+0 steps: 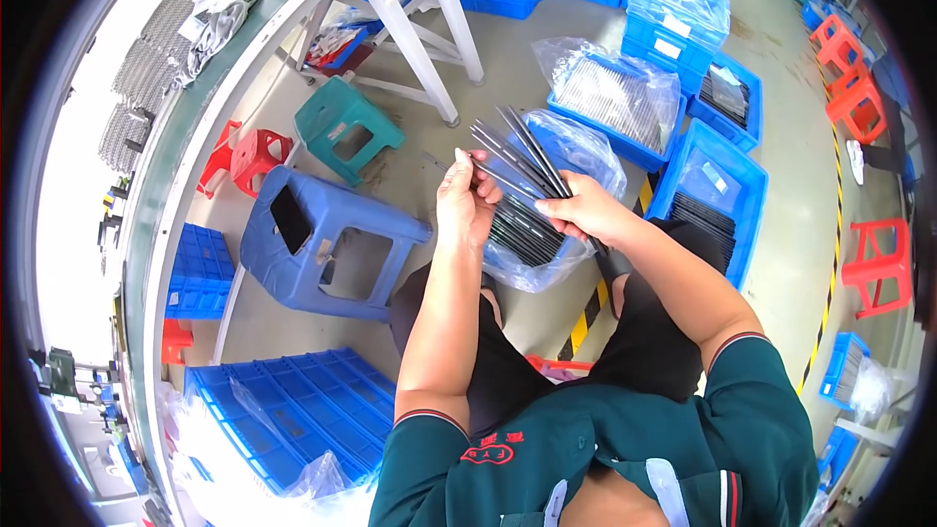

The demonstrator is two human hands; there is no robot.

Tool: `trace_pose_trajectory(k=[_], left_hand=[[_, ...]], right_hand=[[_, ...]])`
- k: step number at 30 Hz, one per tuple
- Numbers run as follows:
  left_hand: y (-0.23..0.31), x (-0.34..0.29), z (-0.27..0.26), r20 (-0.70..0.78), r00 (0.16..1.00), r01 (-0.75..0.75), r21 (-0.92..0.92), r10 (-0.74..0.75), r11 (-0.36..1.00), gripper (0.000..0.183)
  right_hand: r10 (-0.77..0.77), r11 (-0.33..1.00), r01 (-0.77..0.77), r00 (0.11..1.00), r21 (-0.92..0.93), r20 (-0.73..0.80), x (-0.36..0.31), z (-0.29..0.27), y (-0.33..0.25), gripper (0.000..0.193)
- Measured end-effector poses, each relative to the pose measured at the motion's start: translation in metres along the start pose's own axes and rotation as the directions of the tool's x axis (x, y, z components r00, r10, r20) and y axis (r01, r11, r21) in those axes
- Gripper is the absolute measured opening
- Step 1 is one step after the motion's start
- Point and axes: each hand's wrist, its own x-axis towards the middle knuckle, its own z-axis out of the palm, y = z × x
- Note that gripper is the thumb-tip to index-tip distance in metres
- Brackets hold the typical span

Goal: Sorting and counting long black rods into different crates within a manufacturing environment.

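My right hand (586, 209) grips a fanned bundle of thin dark rods (535, 158), their far ends spread up and to the left. To its left, my left hand (468, 199) is raised with thumb and fingers pinched on one rod (503, 179) that slants toward the bundle. Below both hands, between my knees, stands a blue bin (581, 151) lined with clear plastic. Many more dark rods (527, 232) lie side by side in it, partly covered by my hands. What the tucked fingers of my right hand touch is hidden.
A blue stool (361, 210) with a black phone (290, 219) on it stands left, near a green stool (346, 122). Blue crates of rods (708, 200) sit right and ahead. A long workbench (161, 195) runs along the left; stacked blue crates (303, 410) stand at lower left.
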Motion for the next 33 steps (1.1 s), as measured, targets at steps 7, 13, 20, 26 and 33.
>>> trace_pose_trajectory(k=[7, 13, 20, 26, 33], left_hand=[[-0.014, -0.003, 0.009, 0.102, 0.991, -0.097, 0.133, 0.084, 0.986, 0.03], [-0.039, -0.019, 0.023, 0.098, 0.994, 0.019, 0.191, -0.039, 0.981, 0.027], [-0.034, -0.026, 0.017, 0.144, 0.9, 0.315, 0.438, -0.412, 0.842, 0.031], [-0.036, -0.033, 0.018, 0.211, 0.765, 0.428, 0.539, -0.608, 0.726, 0.035], [-0.013, -0.038, 0.004, 0.32, 0.717, 0.476, 0.425, -0.62, 0.77, 0.036]], right_hand=[[0.13, 0.915, -0.168, 0.983, 0.366, 0.127, 0.001, 0.0, -0.004, 0.014], [-0.007, 0.936, 0.022, 0.999, 0.352, -0.044, 0.017, 0.002, 0.006, 0.02], [-0.071, 0.903, 0.123, 0.988, 0.413, -0.139, 0.026, -0.019, 0.004, 0.023], [-0.108, 0.921, 0.205, 0.951, 0.33, -0.289, 0.039, -0.035, 0.003, 0.026], [-0.118, 0.695, 0.341, 0.922, 0.633, -0.368, 0.045, -0.111, -0.003, 0.02]])
